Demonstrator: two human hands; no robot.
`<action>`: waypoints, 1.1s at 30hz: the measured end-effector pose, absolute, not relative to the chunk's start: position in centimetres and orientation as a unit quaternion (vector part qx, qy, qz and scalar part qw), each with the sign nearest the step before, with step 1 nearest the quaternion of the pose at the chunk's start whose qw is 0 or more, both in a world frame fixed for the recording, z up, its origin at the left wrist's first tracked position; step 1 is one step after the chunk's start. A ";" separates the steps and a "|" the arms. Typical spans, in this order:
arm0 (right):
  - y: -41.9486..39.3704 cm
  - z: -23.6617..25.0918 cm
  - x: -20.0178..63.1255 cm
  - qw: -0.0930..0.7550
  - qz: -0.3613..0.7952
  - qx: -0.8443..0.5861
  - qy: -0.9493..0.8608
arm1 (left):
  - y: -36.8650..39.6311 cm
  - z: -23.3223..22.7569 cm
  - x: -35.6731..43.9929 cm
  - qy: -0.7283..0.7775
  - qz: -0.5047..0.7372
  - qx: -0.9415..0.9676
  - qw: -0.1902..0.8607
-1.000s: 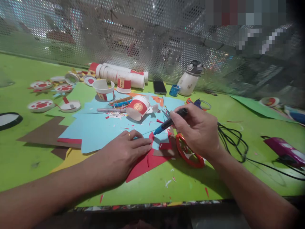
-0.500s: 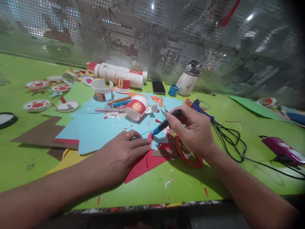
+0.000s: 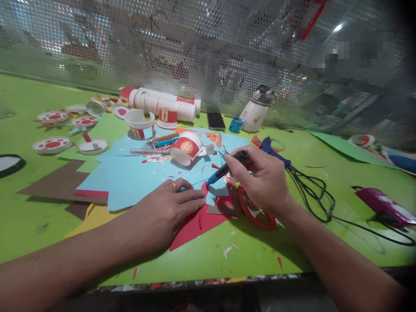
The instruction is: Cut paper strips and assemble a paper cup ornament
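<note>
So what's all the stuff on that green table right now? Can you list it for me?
pen: 1, blue and black, in the right hand, tip down on the papers
paper sheets: several, light blue, red, brown, yellow, overlapping mid-table
scissors: 1, red handles, under the right wrist
paper cups: several, white and red, loose behind the papers, more stacked lying at the back
round lids: several, white and red, far left
phone: 1, black, by the mesh
bottle: 1, white, dark cap, at the back
glue gun: 1, blue, black cord trailing right
left hand: flat on the papers
right hand: gripping the pen
</note>
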State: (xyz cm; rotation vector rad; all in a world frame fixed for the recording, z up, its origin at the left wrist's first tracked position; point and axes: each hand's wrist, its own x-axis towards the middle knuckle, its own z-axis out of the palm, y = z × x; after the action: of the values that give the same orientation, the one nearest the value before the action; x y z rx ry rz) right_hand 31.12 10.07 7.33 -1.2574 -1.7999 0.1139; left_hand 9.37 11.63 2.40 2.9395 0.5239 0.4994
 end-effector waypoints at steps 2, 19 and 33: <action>10.1 7.3 31.1 0.455 0.046 -0.509 -0.729 | 11.6 2.3 9.4 0.173 0.162 0.970 0.055; 10.1 7.2 31.1 0.448 0.040 -0.504 -0.737 | 11.7 2.2 9.3 0.173 0.176 0.968 0.051; 10.3 7.3 31.1 0.431 0.043 -0.514 -0.741 | 11.7 2.1 9.4 0.167 0.193 0.965 0.059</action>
State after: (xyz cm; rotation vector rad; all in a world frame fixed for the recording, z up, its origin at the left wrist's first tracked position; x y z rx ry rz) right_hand 31.11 10.25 7.29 -1.2808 -1.8467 0.1083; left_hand 9.37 11.70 2.14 2.9234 0.5044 0.5831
